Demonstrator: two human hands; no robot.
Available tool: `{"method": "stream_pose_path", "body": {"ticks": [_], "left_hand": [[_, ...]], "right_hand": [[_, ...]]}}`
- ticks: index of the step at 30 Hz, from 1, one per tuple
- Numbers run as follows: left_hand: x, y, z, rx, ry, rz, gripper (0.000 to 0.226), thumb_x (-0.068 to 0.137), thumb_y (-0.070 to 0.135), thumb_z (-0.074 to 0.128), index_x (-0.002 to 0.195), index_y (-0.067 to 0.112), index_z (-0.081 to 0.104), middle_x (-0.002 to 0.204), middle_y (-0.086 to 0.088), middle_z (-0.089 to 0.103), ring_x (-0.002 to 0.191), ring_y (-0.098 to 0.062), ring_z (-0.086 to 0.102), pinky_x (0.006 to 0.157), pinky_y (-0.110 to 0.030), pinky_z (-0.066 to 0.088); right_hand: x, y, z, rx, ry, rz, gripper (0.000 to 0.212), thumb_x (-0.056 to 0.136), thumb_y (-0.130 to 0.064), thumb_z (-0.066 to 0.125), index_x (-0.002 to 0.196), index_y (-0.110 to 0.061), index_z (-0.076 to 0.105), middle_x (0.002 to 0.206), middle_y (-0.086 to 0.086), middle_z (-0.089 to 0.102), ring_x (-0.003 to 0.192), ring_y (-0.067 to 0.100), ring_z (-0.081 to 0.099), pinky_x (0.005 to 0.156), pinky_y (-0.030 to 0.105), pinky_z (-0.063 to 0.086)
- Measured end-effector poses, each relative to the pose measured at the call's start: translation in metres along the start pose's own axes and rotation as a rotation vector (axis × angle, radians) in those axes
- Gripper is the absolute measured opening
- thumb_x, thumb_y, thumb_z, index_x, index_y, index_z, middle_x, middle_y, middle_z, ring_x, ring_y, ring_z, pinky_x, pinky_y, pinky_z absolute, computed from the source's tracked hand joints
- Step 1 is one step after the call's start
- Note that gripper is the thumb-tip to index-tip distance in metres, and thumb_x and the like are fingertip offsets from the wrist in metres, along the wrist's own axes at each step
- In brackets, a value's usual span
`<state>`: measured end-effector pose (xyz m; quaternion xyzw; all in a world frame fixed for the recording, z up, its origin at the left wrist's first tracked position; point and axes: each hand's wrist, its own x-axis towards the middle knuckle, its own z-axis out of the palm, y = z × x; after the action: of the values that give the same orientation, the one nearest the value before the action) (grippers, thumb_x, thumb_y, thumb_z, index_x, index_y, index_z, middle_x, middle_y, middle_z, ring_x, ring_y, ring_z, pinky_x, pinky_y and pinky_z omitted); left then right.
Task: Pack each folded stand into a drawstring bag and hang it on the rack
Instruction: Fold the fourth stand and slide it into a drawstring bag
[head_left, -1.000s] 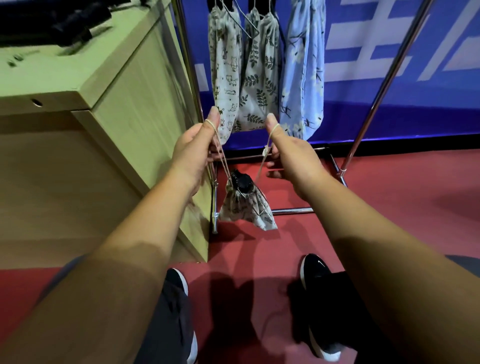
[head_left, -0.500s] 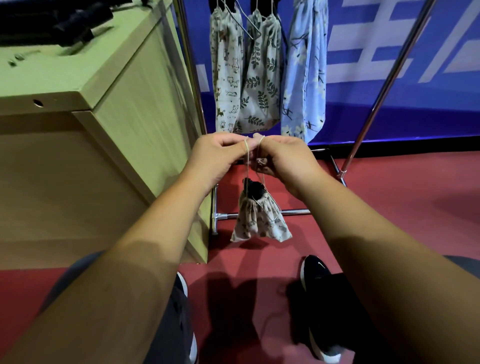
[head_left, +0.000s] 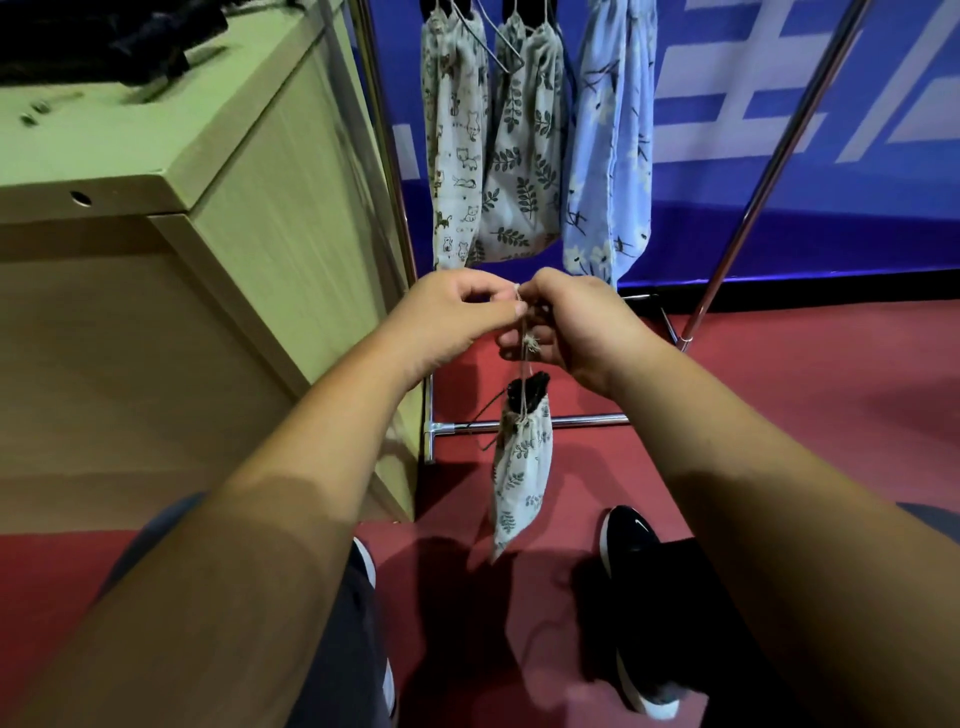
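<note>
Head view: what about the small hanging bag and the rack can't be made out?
All in the head view:
- Black stand: only its top shows; the small bag hides the rest.
- Drawstring: pinched by the left hand and right hand; their grip hides its upper end.
- Rack: top rail cut off by the upper edge.
- Dark object on the cabinet: blurred, cropped.

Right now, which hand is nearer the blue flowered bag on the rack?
Right. The right hand sits just below the blue flowered bag; the left hand is further left, under the cat-print bag. Both pinch the drawstring.
</note>
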<state>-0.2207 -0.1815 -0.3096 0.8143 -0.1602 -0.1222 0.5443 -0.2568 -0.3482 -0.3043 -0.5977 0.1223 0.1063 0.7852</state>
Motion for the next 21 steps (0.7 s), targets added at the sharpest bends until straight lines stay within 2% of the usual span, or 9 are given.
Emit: {"method": "stream_pose_path", "body": {"ticks": [2,4,7,10,12,13,15,17,21], "left_hand": [[-0.002,0.005,0.001,-0.036,0.010,-0.038,0.012,0.097,0.023,0.072,0.103,0.017,0.081,0.086,0.006,0.077,0.081,-0.001,0.065,0.079,-0.023,0.051],[-0.003,0.008,0.002,-0.116,0.029,-0.079,0.026,0.097,0.008,0.058,0.107,0.019,0.080,0.083,0.006,0.075,0.082,-0.006,0.067,0.078,-0.025,0.050],[-0.004,0.007,0.001,-0.175,0.056,-0.084,0.048,0.085,-0.008,0.054,0.121,0.016,0.075,0.097,-0.001,0.077,0.090,-0.011,0.071,0.091,-0.032,0.052],[-0.017,0.009,0.008,-0.180,-0.011,-0.034,0.068,0.087,-0.023,0.048,0.141,0.016,0.061,0.114,-0.002,0.073,0.092,-0.001,0.066,0.092,-0.020,0.049],[-0.027,0.011,0.017,-0.230,-0.043,-0.001,0.063,0.092,-0.019,0.054,0.144,0.016,0.061,0.125,-0.005,0.072,0.101,-0.002,0.065,0.095,-0.019,0.051],[-0.031,0.013,0.021,-0.259,-0.050,0.021,0.057,0.093,-0.014,0.060,0.141,0.016,0.064,0.126,-0.006,0.072,0.108,-0.008,0.065,0.100,-0.024,0.051],[-0.037,0.017,0.027,-0.295,-0.052,0.028,0.044,0.090,-0.008,0.067,0.123,0.019,0.073,0.114,-0.004,0.075,0.108,-0.017,0.066,0.104,-0.035,0.050],[-0.042,0.028,0.030,-0.316,-0.065,-0.012,0.033,0.088,-0.004,0.068,0.106,0.022,0.077,0.107,-0.005,0.077,0.107,-0.021,0.067,0.099,-0.036,0.049],[-0.053,0.056,0.037,-0.364,-0.150,-0.046,0.027,0.089,0.003,0.071,0.113,0.014,0.074,0.106,-0.011,0.076,0.098,-0.024,0.064,0.079,-0.027,0.049]], "right_hand": [[-0.003,-0.001,-0.001,-0.031,0.013,-0.010,0.021,0.096,-0.009,0.052,0.097,0.000,0.072,0.072,0.010,0.072,0.057,0.024,0.065,0.066,0.040,0.062],[-0.004,-0.002,-0.004,-0.091,0.012,-0.033,0.025,0.095,-0.011,0.054,0.098,-0.002,0.077,0.078,0.009,0.075,0.057,0.021,0.061,0.062,0.035,0.057],[-0.011,-0.005,-0.006,-0.196,-0.050,-0.099,0.024,0.097,-0.013,0.059,0.101,-0.006,0.081,0.081,0.007,0.075,0.055,0.016,0.056,0.058,0.029,0.047],[-0.026,-0.012,-0.007,-0.263,-0.153,-0.144,0.023,0.103,-0.016,0.059,0.103,-0.006,0.080,0.075,0.004,0.072,0.053,0.015,0.050,0.054,0.027,0.040],[-0.038,-0.019,-0.007,-0.306,-0.172,-0.163,0.021,0.103,-0.015,0.061,0.102,-0.005,0.080,0.076,0.006,0.070,0.053,0.015,0.047,0.052,0.027,0.039],[-0.044,-0.022,-0.007,-0.322,-0.166,-0.169,0.021,0.102,-0.014,0.061,0.102,-0.001,0.078,0.076,0.008,0.069,0.052,0.015,0.046,0.052,0.027,0.038],[-0.058,-0.030,-0.008,-0.318,-0.129,-0.183,0.018,0.101,-0.010,0.062,0.100,0.004,0.072,0.071,0.007,0.064,0.048,0.014,0.042,0.052,0.027,0.032],[-0.071,-0.038,-0.011,-0.301,-0.084,-0.200,0.013,0.100,-0.010,0.063,0.096,-0.003,0.074,0.066,0.005,0.060,0.047,0.015,0.040,0.051,0.026,0.030],[-0.098,-0.063,-0.020,-0.336,-0.010,-0.218,0.018,0.099,-0.012,0.065,0.088,-0.007,0.078,0.062,0.005,0.058,0.048,0.018,0.045,0.049,0.026,0.034]]}}
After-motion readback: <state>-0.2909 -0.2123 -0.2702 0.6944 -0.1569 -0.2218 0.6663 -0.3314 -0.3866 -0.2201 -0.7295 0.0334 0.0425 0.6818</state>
